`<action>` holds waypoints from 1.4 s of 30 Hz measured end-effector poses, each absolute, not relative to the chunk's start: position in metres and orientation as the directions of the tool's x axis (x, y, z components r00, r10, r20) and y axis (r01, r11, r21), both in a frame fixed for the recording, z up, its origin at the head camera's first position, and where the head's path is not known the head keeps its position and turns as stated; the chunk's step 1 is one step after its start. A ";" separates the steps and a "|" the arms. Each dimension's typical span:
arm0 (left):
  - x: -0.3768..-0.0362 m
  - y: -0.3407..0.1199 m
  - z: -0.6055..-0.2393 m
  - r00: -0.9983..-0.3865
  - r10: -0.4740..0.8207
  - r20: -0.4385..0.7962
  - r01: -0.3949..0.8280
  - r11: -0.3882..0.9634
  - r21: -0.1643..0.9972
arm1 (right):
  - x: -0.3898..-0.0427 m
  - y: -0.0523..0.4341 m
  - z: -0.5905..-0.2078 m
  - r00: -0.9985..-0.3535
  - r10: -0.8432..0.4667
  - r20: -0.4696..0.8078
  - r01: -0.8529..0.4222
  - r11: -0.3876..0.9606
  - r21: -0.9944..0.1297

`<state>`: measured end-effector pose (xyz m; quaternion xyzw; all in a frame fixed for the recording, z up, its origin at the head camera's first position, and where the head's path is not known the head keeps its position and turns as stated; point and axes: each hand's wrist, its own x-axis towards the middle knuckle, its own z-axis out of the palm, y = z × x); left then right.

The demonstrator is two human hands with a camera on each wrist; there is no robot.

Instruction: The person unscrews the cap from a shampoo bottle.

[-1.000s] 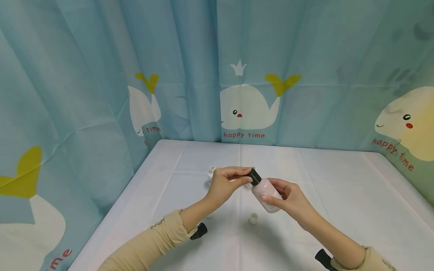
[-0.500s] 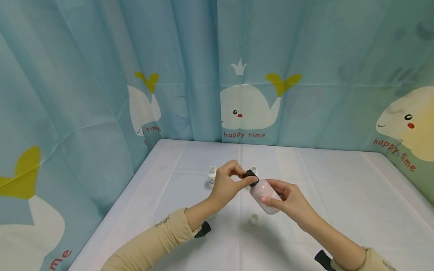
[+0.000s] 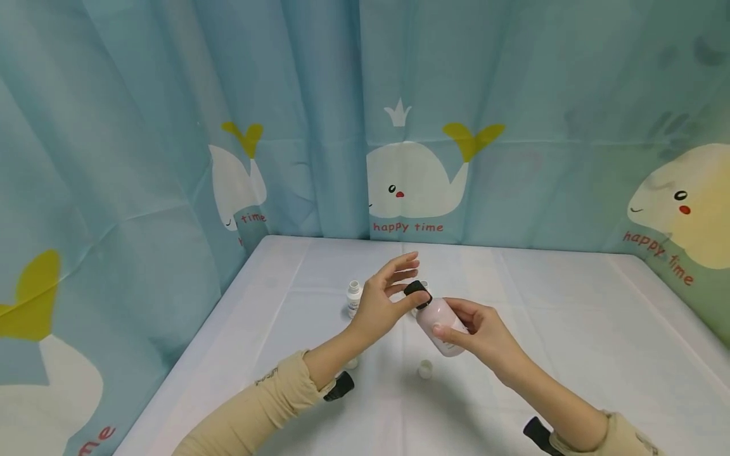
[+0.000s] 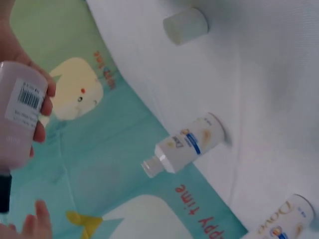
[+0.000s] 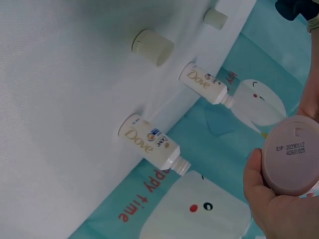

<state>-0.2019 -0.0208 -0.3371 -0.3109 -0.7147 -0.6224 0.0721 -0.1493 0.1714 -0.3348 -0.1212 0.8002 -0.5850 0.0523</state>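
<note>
The pink bottle [image 3: 438, 324] is held tilted in the air above the white surface [image 3: 570, 329], its black cap [image 3: 417, 294] pointing up and away toward the left hand. The cap sits on the neck; whether it is screwed tight or only resting there cannot be told from these views, so the capping or uncapping looks to be midway at best. Two small white Dove bottles [image 5: 152, 145] stand open-necked on the surface behind the hands, and two loose white caps [image 5: 152, 47] lie near the person, so those bottles remain uncapped.

The right hand [image 3: 479, 335] cups the pink bottle from below and the side, its fingers [image 3: 441, 330] curled round the body; the right wrist view shows the bottle's base with a printed date against the palm. The left hand [image 3: 382, 303] is raised just beside the cap, palm turned toward it, with the fingers [image 3: 402, 269] spread and nearly straight. Only the thumb meets the cap's side, so this hand grips nothing. Both forearms, in beige sleeves [image 3: 268, 405], reach in from the near edge and meet over the middle of the surface.
</note>
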 end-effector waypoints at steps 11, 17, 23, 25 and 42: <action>-0.208 -0.039 -0.337 -0.607 0.671 0.427 0.508 -0.086 0.857 | -0.146 0.174 -0.335 -0.967 -0.247 0.061 -0.134 0.291 -0.947; -0.206 -0.039 -0.338 -0.591 0.658 0.467 0.555 -0.089 0.827 | -0.147 0.173 -0.334 -0.963 -0.261 0.065 -0.139 0.277 -0.951; -0.203 -0.038 -0.338 -0.609 0.636 0.474 0.568 -0.068 0.820 | -0.147 0.173 -0.334 -0.962 -0.268 0.056 -0.131 0.272 -0.953; -0.202 -0.038 -0.339 -0.613 0.634 0.472 0.571 -0.057 0.819 | -0.147 0.174 -0.334 -0.960 -0.273 0.054 -0.131 0.273 -0.953; -0.196 -0.036 -0.335 -0.694 0.562 0.450 0.538 -0.010 0.843 | -0.144 0.179 -0.330 -0.963 -0.261 0.063 -0.141 0.291 -0.946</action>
